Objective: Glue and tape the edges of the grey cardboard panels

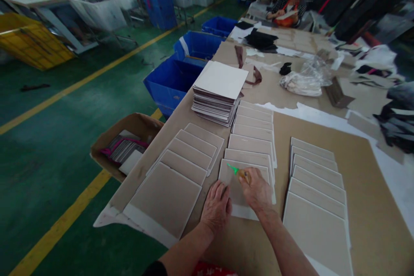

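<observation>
My right hand (258, 189) grips a small brush-like tool with a tan handle (245, 176) and a narrow bright green tip (232, 168). The tip is over the upper left part of a beige panel with pale edges (239, 205), the nearest in the middle overlapping row. My left hand (217, 205) lies palm down at that panel's left edge, holding nothing, fingers extended. To the left is another overlapping row of panels (164, 198); a third row (318, 224) lies to the right. Behind the middle row rises a thick stack of panels (221, 79).
A cardboard box (129, 118) with panels stands on the floor left of the table (371, 181). Blue bins (168, 82) line the table's left side. Clear plastic bags (307, 77) and black fabric pieces (261, 39) lie farther back. A person (291, 6) sits at the far end.
</observation>
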`<action>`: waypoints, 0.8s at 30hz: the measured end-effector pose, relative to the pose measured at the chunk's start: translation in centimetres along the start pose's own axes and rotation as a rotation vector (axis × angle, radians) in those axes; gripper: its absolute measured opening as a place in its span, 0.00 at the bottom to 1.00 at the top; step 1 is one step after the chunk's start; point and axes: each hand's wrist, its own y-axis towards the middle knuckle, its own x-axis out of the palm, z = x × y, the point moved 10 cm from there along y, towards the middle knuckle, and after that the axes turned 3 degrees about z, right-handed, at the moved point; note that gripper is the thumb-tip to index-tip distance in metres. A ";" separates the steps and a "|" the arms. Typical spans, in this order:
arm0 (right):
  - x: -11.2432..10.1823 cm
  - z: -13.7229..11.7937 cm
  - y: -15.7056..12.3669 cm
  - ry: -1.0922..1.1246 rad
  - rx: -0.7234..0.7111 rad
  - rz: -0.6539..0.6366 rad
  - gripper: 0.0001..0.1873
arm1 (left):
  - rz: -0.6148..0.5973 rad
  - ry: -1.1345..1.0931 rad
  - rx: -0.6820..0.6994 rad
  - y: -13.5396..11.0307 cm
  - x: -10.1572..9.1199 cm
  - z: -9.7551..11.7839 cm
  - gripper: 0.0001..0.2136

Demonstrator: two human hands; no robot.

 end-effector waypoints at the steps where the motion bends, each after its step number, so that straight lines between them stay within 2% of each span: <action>1: -0.2 0.1 -0.1 -0.009 0.006 0.003 0.06 | 0.006 -0.005 0.000 0.0 -0.1 0.0 0.21; 5: -0.8 1.7 -0.6 0.008 0.070 0.020 0.07 | 0.026 -0.019 0.000 0.0 -0.3 0.1 0.21; 9: -0.1 1.7 -0.2 0.117 0.086 0.037 0.08 | 0.011 -0.028 -0.022 0.0 -0.4 0.0 0.20; 11: 0.7 2.4 0.1 0.285 0.174 0.054 0.11 | -0.012 -0.046 -0.036 0.0 -0.3 -0.1 0.21; 14: 2.0 4.5 -0.4 0.549 0.385 0.083 0.17 | -0.045 -0.079 -0.073 0.0 -0.2 -0.1 0.21; 17: 2.7 5.4 -1.4 0.686 0.487 0.108 0.22 | -0.075 -0.094 -0.103 -0.2 -0.5 0.3 0.21; 19: 3.1 5.1 -1.8 0.764 0.521 0.120 0.24 | -0.081 -0.081 -0.112 -0.6 -1.7 0.0 0.22; 21: 3.1 3.9 -1.3 0.746 0.480 0.141 0.24 | -0.056 -0.047 -0.110 -1.1 -4.0 -1.3 0.22; 24: 2.6 1.3 0.8 0.580 0.359 0.182 0.21 | 0.002 0.042 -0.091 -2.3 -8.6 -5.9 0.21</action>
